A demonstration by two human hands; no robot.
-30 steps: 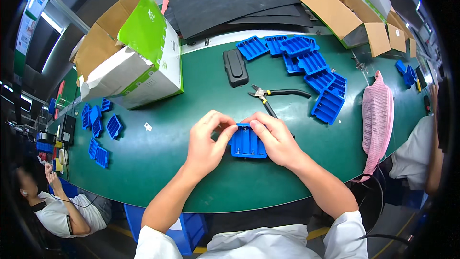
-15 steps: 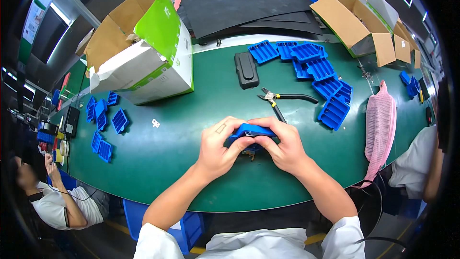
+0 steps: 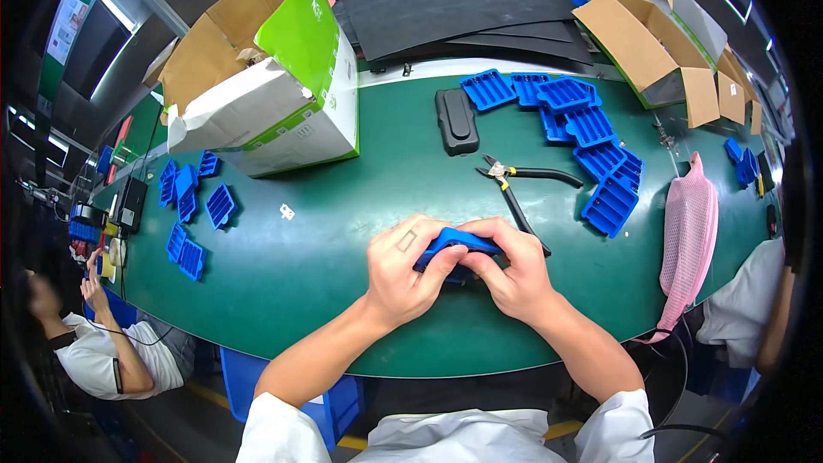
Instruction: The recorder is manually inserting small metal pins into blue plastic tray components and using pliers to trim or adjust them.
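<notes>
Both of my hands grip one blue plastic tray [image 3: 470,243] over the near middle of the green table. My left hand [image 3: 403,273] is closed on its left end, and my right hand [image 3: 514,270] on its right end. The two thumbs press at its near side, where fingers cover much of the piece. Just beyond my right hand lie diagonal cutters [image 3: 519,183] with black and yellow handles, jaws apart. Farther off rests a black oblong case [image 3: 457,123]. Several similar blue slotted trays [image 3: 610,206] lie overlapping in a curve at the right.
More blue trays [image 3: 220,206] lie at the left near a small white piece [image 3: 287,212]. An open white-green carton [image 3: 300,124] stands far left, another carton [image 3: 630,43] far right. Black sheets [image 3: 454,4] are stacked at the back. A pink mesh pouch [image 3: 688,236] lies right. People sit at both sides.
The tray in my hands has tilted slightly, and my left thumb has shifted up and right along its near side. The whole view has moved a little. Both hands keep their hold.
</notes>
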